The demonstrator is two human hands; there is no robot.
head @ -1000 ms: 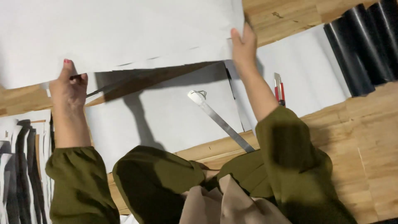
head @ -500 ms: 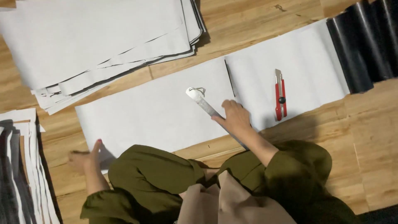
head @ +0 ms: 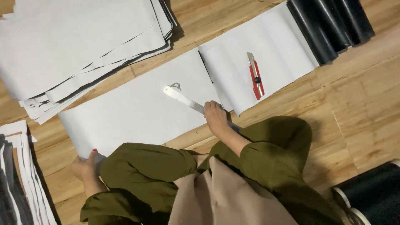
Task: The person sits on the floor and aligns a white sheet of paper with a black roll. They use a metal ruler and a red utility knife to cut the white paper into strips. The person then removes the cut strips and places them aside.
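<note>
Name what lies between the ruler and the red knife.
In the head view, only white sheet: between the ruler under the right hand and the red knife runs the seam where two sheets meet, nothing else.

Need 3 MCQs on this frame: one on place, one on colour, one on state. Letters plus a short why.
1. Where does the utility knife lie?
A. on the white sheet beside the black rolls
B. on the stack of sheets
C. in the left hand

2. What colour is the knife's body?
A. blue
B. red
C. yellow

3. What is the right hand doing?
A. hanging in the air
B. holding the knife
C. resting on the metal ruler

Answers:
1 A: it lies on the white sheet next to the black rolls, no hand on it.
2 B: red casing with a grey blade.
3 C: the hand lies on the ruler's near end, while the left hand touches the sheet's corner.
</note>
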